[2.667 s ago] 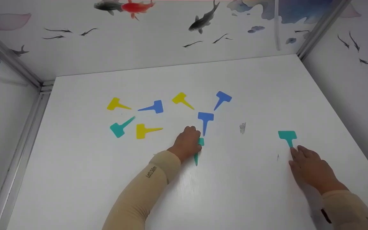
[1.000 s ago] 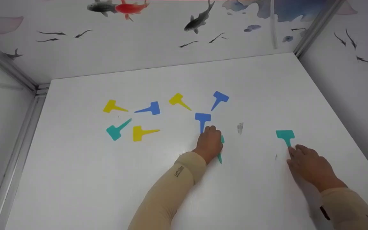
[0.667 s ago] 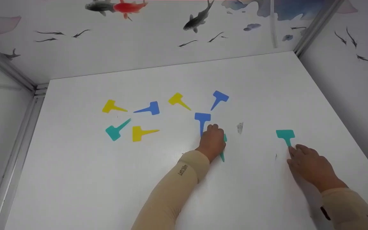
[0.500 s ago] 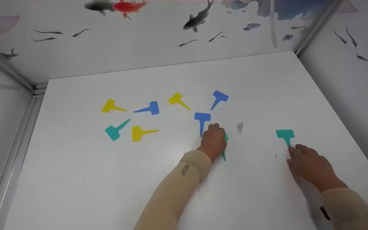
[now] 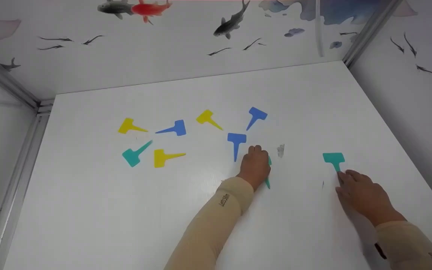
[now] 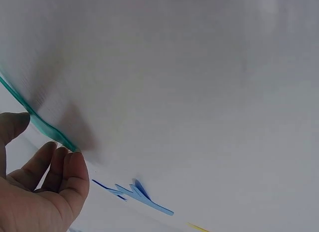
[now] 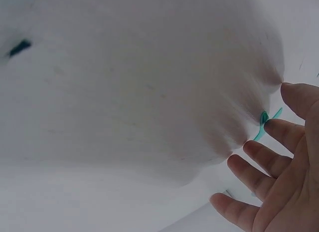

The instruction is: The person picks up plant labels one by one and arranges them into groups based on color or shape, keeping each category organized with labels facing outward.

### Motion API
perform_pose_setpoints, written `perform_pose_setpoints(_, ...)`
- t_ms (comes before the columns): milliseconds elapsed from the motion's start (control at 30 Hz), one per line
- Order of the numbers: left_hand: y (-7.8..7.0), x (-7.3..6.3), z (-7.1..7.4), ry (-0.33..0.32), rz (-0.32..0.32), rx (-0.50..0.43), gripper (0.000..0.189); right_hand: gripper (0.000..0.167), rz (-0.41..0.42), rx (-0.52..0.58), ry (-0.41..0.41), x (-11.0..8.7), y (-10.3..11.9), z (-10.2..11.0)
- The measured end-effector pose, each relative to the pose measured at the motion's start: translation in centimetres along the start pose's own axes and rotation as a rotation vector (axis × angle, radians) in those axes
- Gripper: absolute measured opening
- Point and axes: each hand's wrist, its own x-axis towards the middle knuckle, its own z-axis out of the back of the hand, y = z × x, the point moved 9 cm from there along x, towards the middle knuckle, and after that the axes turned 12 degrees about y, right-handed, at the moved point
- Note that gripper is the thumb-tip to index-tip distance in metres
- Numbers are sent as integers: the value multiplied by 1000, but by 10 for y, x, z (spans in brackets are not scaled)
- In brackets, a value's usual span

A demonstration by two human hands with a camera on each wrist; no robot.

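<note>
In the head view my left hand (image 5: 255,168) holds a green T-shaped plant label (image 6: 47,128) close over the white table, its pointed stem toward me. The left wrist view shows the thumb on one side of it and the fingertips at its end. Just left of that hand lies a blue plant label (image 5: 236,138). At the right, my right hand (image 5: 366,193) has its fingers spread and touches the stem tip of another green plant label (image 5: 333,157), which lies flat. In the right wrist view one fingertip (image 7: 271,124) meets that stem.
Farther back and to the left lie several more flat plant labels: yellow ones (image 5: 207,117), two blue ones (image 5: 257,113) and a green one (image 5: 131,156). A grey smudge (image 5: 281,150) marks the table (image 5: 107,217). Printed panels (image 5: 171,56) wall in the back and sides.
My left hand has carried its green plant label rightward, past the stem of the nearest blue one. The right hand stays at its label. The head view has shifted slightly.
</note>
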Motion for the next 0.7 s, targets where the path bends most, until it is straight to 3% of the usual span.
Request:
perform_pose_setpoints(267,1,0,-1,29,-2,-75,26,54,-45,101,-12,-2,0,4)
perform_pose_setpoints(467,8,-3,4,26,3,-123,29,53,12,30,-115,-2,21,18)
perform_pose_setpoints(700,13,-12,15,-8,-32,-80,27,50,80,33,-197,0,53,29)
